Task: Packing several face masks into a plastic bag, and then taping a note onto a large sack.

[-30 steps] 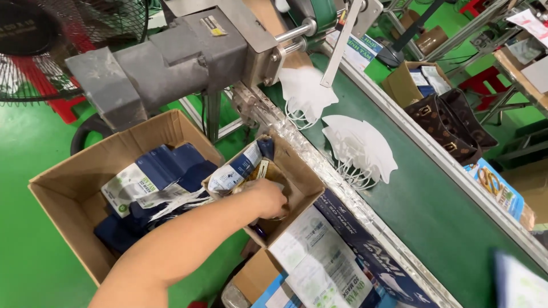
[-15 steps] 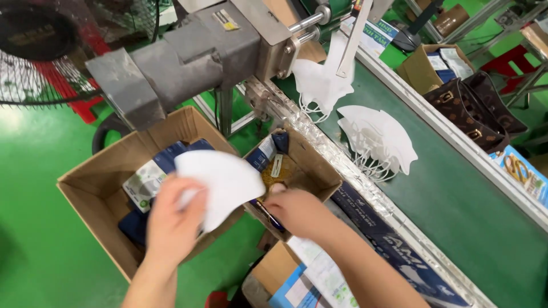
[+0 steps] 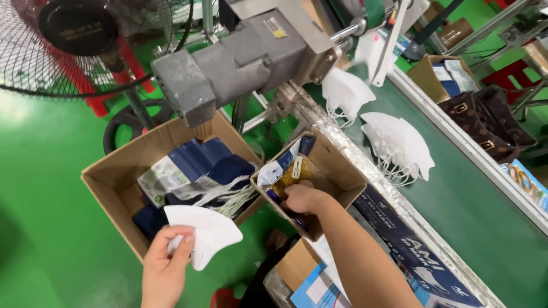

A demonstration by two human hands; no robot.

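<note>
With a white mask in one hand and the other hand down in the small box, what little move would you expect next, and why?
Probably the right hand lifts one packet out of the small cardboard box and brings it toward the white mask, since the left hand holds the mask free above the large cardboard box, while the right hand's fingers are buried among the packets.

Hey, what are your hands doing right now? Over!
Left hand pinching a white folded mask over the big cardboard box. Right hand down in the small cardboard box, grip hidden. Nothing blocking.

Glossy green floor (image 3: 51, 188), a red-caged fan (image 3: 74, 40), green conveyor belt (image 3: 474, 211) under bright light
</note>
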